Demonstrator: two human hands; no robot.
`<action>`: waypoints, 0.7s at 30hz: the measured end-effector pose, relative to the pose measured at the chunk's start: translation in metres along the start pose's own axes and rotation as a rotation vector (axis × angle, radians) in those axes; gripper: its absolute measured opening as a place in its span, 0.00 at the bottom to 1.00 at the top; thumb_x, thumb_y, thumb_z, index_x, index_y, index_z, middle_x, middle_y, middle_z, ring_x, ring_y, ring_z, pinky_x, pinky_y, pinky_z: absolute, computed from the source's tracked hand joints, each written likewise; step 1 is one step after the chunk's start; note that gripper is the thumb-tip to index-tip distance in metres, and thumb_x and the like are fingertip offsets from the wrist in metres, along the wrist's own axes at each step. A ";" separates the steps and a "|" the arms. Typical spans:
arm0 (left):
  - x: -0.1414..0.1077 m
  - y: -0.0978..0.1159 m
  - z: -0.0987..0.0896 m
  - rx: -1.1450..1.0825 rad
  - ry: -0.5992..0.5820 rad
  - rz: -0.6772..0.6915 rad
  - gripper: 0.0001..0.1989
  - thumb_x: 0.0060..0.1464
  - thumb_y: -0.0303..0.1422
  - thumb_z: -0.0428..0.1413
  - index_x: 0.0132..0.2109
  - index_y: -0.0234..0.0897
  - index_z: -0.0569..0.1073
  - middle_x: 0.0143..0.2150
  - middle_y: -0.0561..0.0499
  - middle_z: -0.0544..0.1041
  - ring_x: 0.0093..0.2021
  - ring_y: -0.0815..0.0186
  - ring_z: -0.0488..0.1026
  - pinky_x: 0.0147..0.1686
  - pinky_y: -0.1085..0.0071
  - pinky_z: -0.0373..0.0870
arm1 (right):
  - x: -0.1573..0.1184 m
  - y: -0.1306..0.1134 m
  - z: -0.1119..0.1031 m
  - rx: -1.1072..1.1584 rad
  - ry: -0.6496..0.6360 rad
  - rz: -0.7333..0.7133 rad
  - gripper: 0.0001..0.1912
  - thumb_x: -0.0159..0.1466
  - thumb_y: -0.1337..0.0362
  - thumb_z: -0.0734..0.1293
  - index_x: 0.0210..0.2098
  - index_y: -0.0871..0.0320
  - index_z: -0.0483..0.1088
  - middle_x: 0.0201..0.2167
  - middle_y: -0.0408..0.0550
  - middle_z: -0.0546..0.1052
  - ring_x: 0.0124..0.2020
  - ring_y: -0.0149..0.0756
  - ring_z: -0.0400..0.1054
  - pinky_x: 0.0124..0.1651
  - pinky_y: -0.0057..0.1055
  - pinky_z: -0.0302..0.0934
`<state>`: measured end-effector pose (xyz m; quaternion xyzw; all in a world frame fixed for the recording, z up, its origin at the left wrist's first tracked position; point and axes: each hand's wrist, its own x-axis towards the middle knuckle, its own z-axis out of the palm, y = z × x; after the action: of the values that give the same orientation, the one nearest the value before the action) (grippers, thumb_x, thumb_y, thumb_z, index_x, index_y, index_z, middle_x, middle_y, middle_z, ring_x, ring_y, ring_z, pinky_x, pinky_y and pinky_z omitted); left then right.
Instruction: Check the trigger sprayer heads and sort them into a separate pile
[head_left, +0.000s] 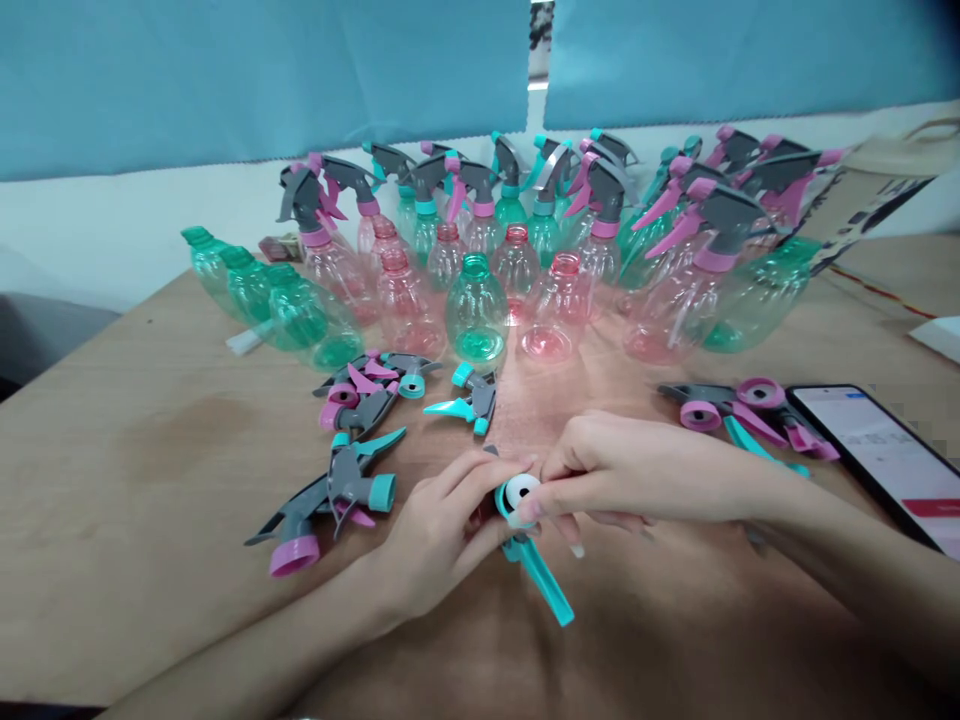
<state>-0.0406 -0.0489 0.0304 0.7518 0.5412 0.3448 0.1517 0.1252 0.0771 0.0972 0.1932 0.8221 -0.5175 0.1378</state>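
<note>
My left hand [435, 525] is closed around a trigger spray head [546, 583] with a teal collar and teal trigger, its open collar facing up toward me. A white round washer [520, 489] with a dark centre hole sits at the mouth of that collar. Thumb and fingers of my right hand [626, 465] pinch the washer's edge, the thumb lying over its lower right side. Much of the spray head's grey body is hidden by my left fingers. Beyond my hands lies a loose grey and teal spray head [480, 400].
More loose spray heads [330, 490] lie on the left, and a few [750, 405] on the right beside a phone [885, 450]. Open pink and green bottles [478, 310] stand behind. Bottles with heads fitted [682, 310] stand further back, near a paper bag [862, 190].
</note>
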 end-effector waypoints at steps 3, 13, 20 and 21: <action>-0.001 -0.001 0.000 -0.013 -0.010 0.011 0.15 0.59 0.33 0.52 0.54 0.41 0.65 0.43 0.48 0.73 0.40 0.65 0.73 0.36 0.71 0.71 | 0.003 0.002 0.000 0.005 -0.052 0.047 0.25 0.59 0.45 0.62 0.19 0.59 0.73 0.08 0.35 0.58 0.12 0.23 0.56 0.20 0.23 0.52; 0.000 0.000 0.000 -0.008 0.007 0.005 0.16 0.60 0.36 0.51 0.54 0.40 0.65 0.42 0.48 0.73 0.39 0.66 0.73 0.36 0.72 0.71 | 0.008 0.014 -0.005 -0.020 0.012 0.060 0.26 0.57 0.44 0.63 0.17 0.59 0.64 0.11 0.37 0.62 0.15 0.24 0.55 0.19 0.25 0.46; 0.000 -0.002 0.000 -0.014 0.001 -0.012 0.16 0.57 0.34 0.56 0.51 0.40 0.65 0.42 0.50 0.73 0.38 0.67 0.72 0.35 0.73 0.70 | -0.010 -0.002 -0.007 -0.255 0.346 -0.311 0.09 0.60 0.60 0.66 0.27 0.57 0.66 0.18 0.34 0.62 0.20 0.23 0.54 0.22 0.22 0.45; 0.001 -0.003 0.000 -0.019 0.000 -0.015 0.16 0.56 0.34 0.56 0.51 0.40 0.66 0.41 0.51 0.72 0.38 0.67 0.72 0.35 0.73 0.70 | -0.011 -0.003 -0.005 -0.318 0.367 -0.329 0.08 0.61 0.62 0.66 0.27 0.57 0.66 0.19 0.34 0.63 0.20 0.23 0.54 0.22 0.23 0.46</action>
<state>-0.0420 -0.0473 0.0289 0.7461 0.5436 0.3489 0.1613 0.1336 0.0784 0.1067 0.1237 0.9244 -0.3539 -0.0702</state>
